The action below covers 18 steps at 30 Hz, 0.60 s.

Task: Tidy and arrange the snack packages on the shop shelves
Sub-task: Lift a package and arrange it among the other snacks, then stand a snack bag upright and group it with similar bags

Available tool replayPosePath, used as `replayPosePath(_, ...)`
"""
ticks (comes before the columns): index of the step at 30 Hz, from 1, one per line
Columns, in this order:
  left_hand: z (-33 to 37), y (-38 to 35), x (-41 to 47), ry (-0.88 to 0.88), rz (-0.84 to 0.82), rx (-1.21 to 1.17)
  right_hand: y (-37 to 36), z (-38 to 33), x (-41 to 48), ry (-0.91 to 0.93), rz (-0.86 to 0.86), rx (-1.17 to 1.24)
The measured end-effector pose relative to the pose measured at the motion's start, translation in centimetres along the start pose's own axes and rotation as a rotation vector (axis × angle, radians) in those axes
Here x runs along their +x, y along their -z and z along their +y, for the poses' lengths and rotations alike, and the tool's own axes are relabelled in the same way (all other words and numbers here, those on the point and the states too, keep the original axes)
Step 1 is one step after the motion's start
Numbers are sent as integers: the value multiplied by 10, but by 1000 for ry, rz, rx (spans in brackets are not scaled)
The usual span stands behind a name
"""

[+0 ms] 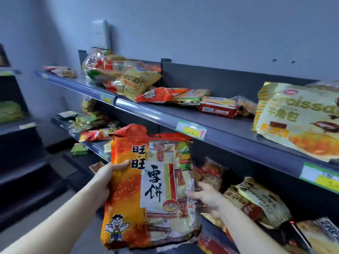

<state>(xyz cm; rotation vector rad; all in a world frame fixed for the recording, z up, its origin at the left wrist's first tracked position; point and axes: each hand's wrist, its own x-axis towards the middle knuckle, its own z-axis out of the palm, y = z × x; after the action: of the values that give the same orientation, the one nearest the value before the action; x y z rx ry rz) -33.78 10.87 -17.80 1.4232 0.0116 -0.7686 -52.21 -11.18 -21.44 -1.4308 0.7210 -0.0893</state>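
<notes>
A big orange rice cracker bag [146,189] with a cartoon child stands upright in front of me, below the top shelf [165,118]. My left hand [108,175] grips its left edge, thumb across the front. My right hand [205,195] holds its right edge, fingers curled round the side. Behind the bag, the lower shelf holds red and yellow snack packs [256,200]. On the top shelf lie a yellow croissant bag [297,121], a red flat pack [220,107], an orange pack [170,95] and a yellow chips bag [134,83].
A heap of mixed bags [102,66] sits at the far left of the top shelf. More packs [91,125] clutter the middle shelf on the left. Another dark shelf unit [14,116] stands at the far left. Price tags [190,129] line the shelf edge.
</notes>
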Motion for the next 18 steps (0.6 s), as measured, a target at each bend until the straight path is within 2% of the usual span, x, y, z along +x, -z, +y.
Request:
replayPosePath(4,29,89,3,-77,88,-2,-83,-34,24,65,-107,-123)
replayPosePath(11,78,238,20,-249,223,-67,-238,-87,71,171,-219,-86)
replayPosePath(18,119,345,30,-339,283,-59,-361,-144,113,254,-274,-56)
